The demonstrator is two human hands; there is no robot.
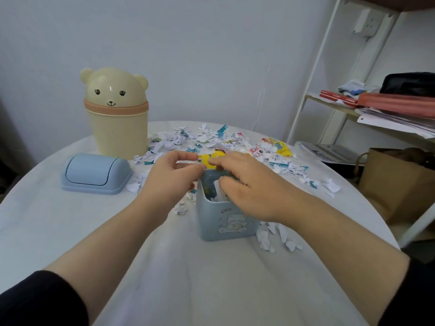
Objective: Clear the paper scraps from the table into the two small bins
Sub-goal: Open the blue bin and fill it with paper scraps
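A small blue bin (226, 222) stands lidless at the middle of the round white table (164, 267), with scraps inside it. Its blue swing lid (95, 172) lies to the left. Behind that stands a cream bear-shaped bin (116, 114) with its lid on. Above the blue bin's far rim, my left hand (171, 177) and my right hand (244, 184) both pinch a yellow paper scrap (208, 160). Loose paper scraps (211, 137) cover the far half of the table, and more paper scraps (275, 236) lie right of the blue bin.
A white metal shelf (334, 109) stands to the right with books, papers and a dark bag on it. A brown paper bag (395, 184) sits on the floor beside the table. A pale wall runs behind.
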